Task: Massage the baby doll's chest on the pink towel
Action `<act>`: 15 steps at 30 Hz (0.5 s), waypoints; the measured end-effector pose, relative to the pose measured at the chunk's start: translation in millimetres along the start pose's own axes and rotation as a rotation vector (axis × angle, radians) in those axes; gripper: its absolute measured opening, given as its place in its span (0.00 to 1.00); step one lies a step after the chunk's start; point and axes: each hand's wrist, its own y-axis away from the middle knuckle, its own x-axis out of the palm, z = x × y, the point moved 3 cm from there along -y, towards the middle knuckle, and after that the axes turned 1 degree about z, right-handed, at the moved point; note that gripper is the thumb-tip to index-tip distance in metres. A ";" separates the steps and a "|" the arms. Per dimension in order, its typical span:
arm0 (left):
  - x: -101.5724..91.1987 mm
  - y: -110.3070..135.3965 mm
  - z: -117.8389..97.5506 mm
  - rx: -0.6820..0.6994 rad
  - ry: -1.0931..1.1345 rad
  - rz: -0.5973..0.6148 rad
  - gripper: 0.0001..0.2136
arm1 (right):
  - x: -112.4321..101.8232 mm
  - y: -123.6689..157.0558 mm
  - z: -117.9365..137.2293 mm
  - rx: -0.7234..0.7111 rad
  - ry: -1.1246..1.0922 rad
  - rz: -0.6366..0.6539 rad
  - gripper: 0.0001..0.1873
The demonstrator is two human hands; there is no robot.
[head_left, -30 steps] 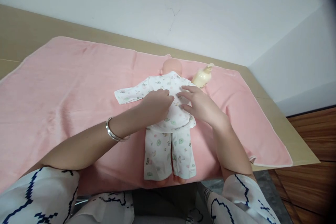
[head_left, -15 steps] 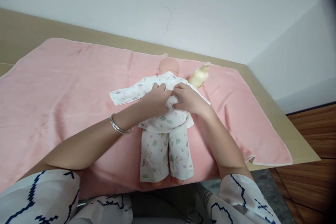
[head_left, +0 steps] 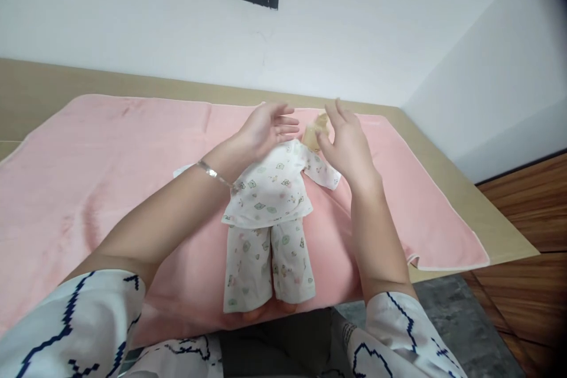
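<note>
The pink towel (head_left: 110,153) was spread out, the doll (head_left: 270,189) was laid on it with its head hidden behind the left hand (head_left: 266,127) and right hand (head_left: 348,144), both held open and empty, and the bottle (head_left: 311,134) was mostly covered.

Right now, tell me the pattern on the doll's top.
White fabric doll top, small green-and-pink prints; head view.

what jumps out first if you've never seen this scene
A doll in white printed pyjamas lies in the middle of a pink blanket spread over the table. The left hand and right hand hover open above its head end, hiding the head. A silver bracelet sits on the left wrist, and a cream bottle peeks out between the hands.
</note>
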 end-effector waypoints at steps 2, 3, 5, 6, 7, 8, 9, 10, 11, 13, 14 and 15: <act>15.5 -18.0 2.6 -0.124 0.204 0.151 0.31 | 8.3 -11.9 -18.3 0.021 -0.024 -0.029 0.34; 22.8 -25.2 4.5 -0.170 0.276 0.218 0.34 | 14.6 -17.1 -26.1 0.033 -0.029 -0.014 0.35; 35.3 -36.4 9.1 -0.228 0.380 0.290 0.40 | 26.8 -24.4 -37.0 0.050 -0.025 0.044 0.37; 40.6 -40.5 11.5 -0.247 0.422 0.305 0.42 | 31.2 -26.3 -40.0 0.054 -0.017 0.072 0.37; 45.4 -43.6 14.0 -0.262 0.460 0.314 0.43 | 34.0 -27.1 -41.5 0.052 -0.008 0.090 0.37; 49.5 -45.8 16.2 -0.276 0.498 0.320 0.43 | 35.1 -27.2 -41.7 0.046 -0.002 0.096 0.37; 52.8 -47.2 18.0 -0.289 0.535 0.325 0.43 | 34.9 -26.9 -41.0 0.039 0.003 0.093 0.37; 55.2 -47.9 19.4 -0.299 0.572 0.330 0.42 | 33.7 -26.3 -39.6 0.033 0.004 0.083 0.36; 56.7 -47.7 20.4 -0.309 0.608 0.333 0.41 | 32.0 -26.0 -37.7 0.031 0.004 0.071 0.35; 56.0 -44.8 20.9 -0.329 0.668 0.325 0.39 | 29.1 -26.7 -33.0 0.059 0.002 0.062 0.32; 53.8 -41.9 20.6 -0.340 0.694 0.314 0.37 | 28.2 -28.0 -30.4 0.093 0.005 0.066 0.31; 50.4 -37.9 20.0 -0.349 0.716 0.298 0.36 | 27.6 -29.9 -27.6 0.138 0.014 0.073 0.29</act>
